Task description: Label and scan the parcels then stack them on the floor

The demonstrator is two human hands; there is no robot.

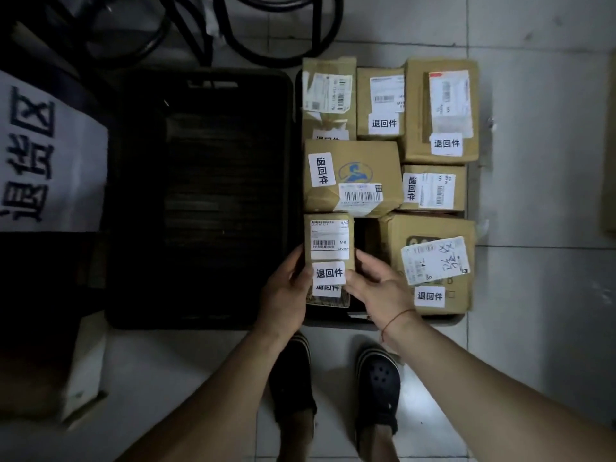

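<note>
Parcel: small tan carton w/ barcode label + white sticker, seemingly upright.

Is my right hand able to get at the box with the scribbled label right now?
Likely yes for reach: the scribbled box lies just beside the right hand, top uncovered. But that hand and the left hand grip the small parcel, so it must let go first.
</note>
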